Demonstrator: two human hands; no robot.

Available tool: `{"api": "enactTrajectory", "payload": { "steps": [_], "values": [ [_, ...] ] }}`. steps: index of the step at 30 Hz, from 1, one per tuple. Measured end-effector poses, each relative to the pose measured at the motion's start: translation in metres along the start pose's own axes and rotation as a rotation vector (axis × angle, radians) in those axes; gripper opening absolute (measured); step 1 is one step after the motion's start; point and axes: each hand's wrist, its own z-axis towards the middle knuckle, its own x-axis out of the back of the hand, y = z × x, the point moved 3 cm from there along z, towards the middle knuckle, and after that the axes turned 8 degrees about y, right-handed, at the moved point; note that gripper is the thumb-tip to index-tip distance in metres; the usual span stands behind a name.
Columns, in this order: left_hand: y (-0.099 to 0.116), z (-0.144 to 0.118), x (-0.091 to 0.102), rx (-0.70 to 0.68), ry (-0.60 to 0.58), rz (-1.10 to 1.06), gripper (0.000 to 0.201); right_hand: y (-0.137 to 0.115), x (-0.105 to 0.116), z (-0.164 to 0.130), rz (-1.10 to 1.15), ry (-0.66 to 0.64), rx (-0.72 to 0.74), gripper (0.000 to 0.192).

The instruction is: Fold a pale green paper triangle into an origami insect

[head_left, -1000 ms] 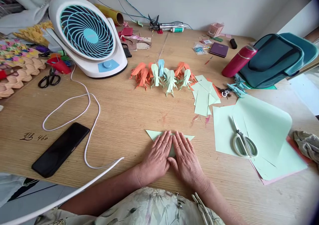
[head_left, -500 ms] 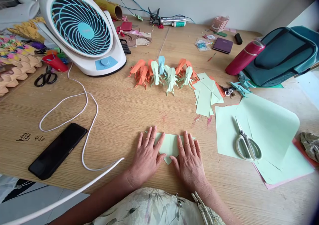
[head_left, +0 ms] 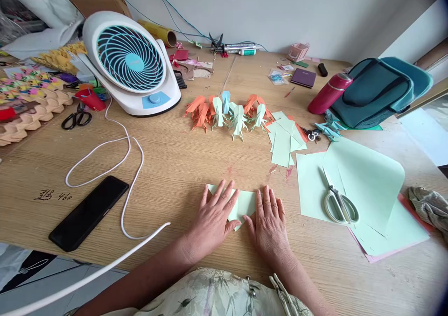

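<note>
A pale green paper folded into a downward-pointing triangle (head_left: 245,204) lies flat on the wooden table (head_left: 175,166) near its front edge. My left hand (head_left: 214,218) lies palm down on the triangle's left half, fingers spread. My right hand (head_left: 270,222) presses flat on its right half. Neither hand grips anything. Behind the triangle stands a row of folded paper figures (head_left: 231,110) in orange, green and blue.
A white and blue desk fan (head_left: 131,64) stands at the back left, its white cable (head_left: 115,162) looping past a black phone (head_left: 89,212). Green paper sheets (head_left: 371,185) with scissors (head_left: 338,203) lie to the right. A small stack of green squares (head_left: 285,138), a red bottle (head_left: 329,94) and a teal bag (head_left: 378,92) sit beyond.
Both hands have slid apart from the triangle's middle toward its outer halves, uncovering the centre of the paper. The view has shifted slightly.
</note>
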Motion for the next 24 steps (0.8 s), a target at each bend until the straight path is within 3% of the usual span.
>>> {"api": "enactTrajectory", "payload": {
  "steps": [3,8,24],
  "values": [
    [0.006,-0.001,-0.004,-0.085,-0.008,-0.021,0.067,0.0,-0.001,0.0,-0.013,0.006,-0.004,0.071],
    [0.004,-0.006,-0.01,-0.063,-0.006,-0.022,0.073,0.0,-0.001,0.0,-0.028,0.003,-0.009,0.068],
    [0.001,-0.009,-0.014,-0.085,0.102,-0.058,0.062,-0.001,0.0,0.001,0.004,0.039,-0.085,0.067]
  ]
}}
